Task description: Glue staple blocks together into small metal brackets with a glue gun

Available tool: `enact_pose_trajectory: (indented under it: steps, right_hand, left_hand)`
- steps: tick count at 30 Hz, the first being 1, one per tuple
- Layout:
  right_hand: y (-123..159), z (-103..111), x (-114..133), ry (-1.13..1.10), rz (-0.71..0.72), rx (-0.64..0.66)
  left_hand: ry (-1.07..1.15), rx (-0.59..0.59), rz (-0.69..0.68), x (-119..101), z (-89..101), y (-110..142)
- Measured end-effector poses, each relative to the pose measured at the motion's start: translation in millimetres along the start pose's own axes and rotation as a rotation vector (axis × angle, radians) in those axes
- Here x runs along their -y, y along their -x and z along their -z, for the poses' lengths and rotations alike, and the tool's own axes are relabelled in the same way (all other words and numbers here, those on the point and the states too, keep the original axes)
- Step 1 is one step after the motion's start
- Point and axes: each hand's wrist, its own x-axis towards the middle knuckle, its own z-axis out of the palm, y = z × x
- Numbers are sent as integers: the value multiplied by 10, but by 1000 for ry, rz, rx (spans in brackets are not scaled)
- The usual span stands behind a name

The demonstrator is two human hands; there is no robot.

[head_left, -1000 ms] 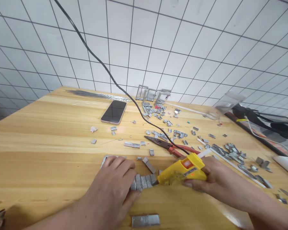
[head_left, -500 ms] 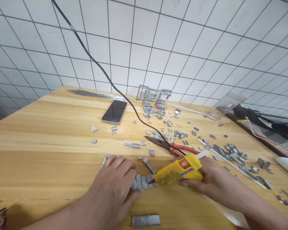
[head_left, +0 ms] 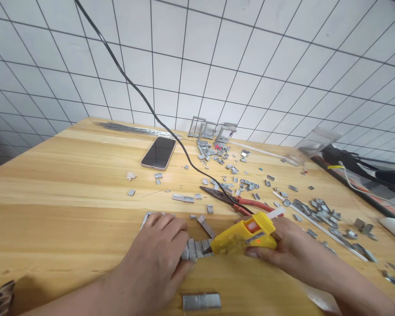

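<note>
My right hand (head_left: pixel 283 241) is wrapped round a yellow hot glue gun (head_left: pixel 243 237) with a white glue stick out of its back. Its nozzle touches or hovers just over a row of small grey metal pieces (head_left: pixel 195 249); I cannot tell which. My left hand (head_left: pixel 161 250) grips the left end of that row between thumb and fingers, hiding part of it. Another flat metal piece (head_left: pixel 201 301) lies nearer me. Behind the left fingers the corner of a grey metal frame (head_left: pixel 146 218) shows.
Red-handled pliers (head_left: pixel 222 196) lie behind the glue gun, under its black cord (head_left: pixel 145 98). A phone (head_left: pixel 158 153) and thin metal rods (head_left: pixel 134 128) are farther back. Small metal frames (head_left: pixel 213 129) stand near the tiled wall. Loose metal pieces (head_left: pixel 319 213) and a clear plastic container (head_left: pixel 311 147) sit right.
The glue gun's nozzle has shifted slightly left along the metal row. My left hand keeps its hold, and the whole view has moved very slightly.
</note>
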Motion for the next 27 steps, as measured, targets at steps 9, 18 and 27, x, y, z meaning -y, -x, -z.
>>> enact_pose_trajectory:
  steps: [9,18,27]
  right_hand:
    - [-64,-32,84,-50,95,14]
    - [-39,-67,98,-5,84,2]
    - [-28,-70,95,-18,87,-21]
  left_hand:
    - [5,36,12,-13,24,-17]
    - [-7,66,20,-28,46,-17]
    - [-3,33,14,-15,17,-12]
